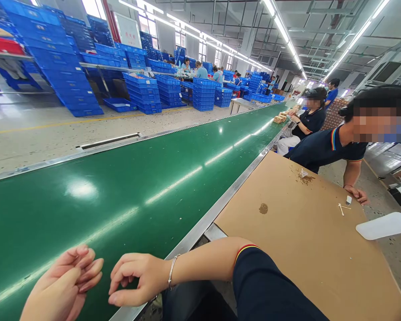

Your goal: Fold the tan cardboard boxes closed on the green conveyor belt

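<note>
My left hand [64, 283] is over the green conveyor belt [173, 178] at the lower left, palm turned up. Its fingers are loosely bent and somewhat apart, the thumb lying across in front of them; nothing shows in it. Beside it, separated by a small gap, is my right hand [138, 277], a bracelet [171, 272] on its wrist. The fingers there curl downward, with a gap between thumb and fingertips and no object visible. Both hands are nearest to the belt; whether either touches it I cannot tell.
A cardboard-covered table [287, 249] at right holds a white bottle [384, 226], cotton swabs [342, 208] and a wet patch [263, 208]. A co-worker [330, 142] leans at its far edge. Wooden pieces [280, 117] lie farther along the belt. Stacked blue crates [203, 94] stand beyond.
</note>
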### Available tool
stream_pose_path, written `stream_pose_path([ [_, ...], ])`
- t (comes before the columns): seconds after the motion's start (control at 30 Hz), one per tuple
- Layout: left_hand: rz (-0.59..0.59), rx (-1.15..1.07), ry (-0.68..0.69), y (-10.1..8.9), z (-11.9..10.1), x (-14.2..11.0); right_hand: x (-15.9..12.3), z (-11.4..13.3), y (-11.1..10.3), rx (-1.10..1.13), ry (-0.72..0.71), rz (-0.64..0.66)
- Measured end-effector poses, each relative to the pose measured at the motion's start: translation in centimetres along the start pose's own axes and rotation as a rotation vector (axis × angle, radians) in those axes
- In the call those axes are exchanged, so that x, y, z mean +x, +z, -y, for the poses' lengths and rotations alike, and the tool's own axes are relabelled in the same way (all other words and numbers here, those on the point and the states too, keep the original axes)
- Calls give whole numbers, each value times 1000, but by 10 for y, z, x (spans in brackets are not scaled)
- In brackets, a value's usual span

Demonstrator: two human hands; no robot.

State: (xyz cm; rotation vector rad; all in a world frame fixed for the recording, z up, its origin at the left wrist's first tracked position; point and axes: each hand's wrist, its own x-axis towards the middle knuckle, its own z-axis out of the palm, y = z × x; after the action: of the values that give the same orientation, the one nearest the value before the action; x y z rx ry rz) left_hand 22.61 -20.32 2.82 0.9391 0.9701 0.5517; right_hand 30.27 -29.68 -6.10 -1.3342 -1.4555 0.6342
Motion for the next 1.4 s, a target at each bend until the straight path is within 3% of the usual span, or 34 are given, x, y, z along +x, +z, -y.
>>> stream_pose_path([
  [0.37, -12, -30, 130, -9, 6, 7, 0, -8, 5, 28, -8, -14],
  [0.73, 46, 73, 31, -8, 2, 7, 1, -3, 2, -46, 39, 37],
  [0.97, 34, 58, -110, 3, -4, 1, 1, -7, 3, -32, 20, 12],
  [1.4, 31, 21, -161, 2, -5, 1, 0, -8, 2, -22, 37, 13],
])
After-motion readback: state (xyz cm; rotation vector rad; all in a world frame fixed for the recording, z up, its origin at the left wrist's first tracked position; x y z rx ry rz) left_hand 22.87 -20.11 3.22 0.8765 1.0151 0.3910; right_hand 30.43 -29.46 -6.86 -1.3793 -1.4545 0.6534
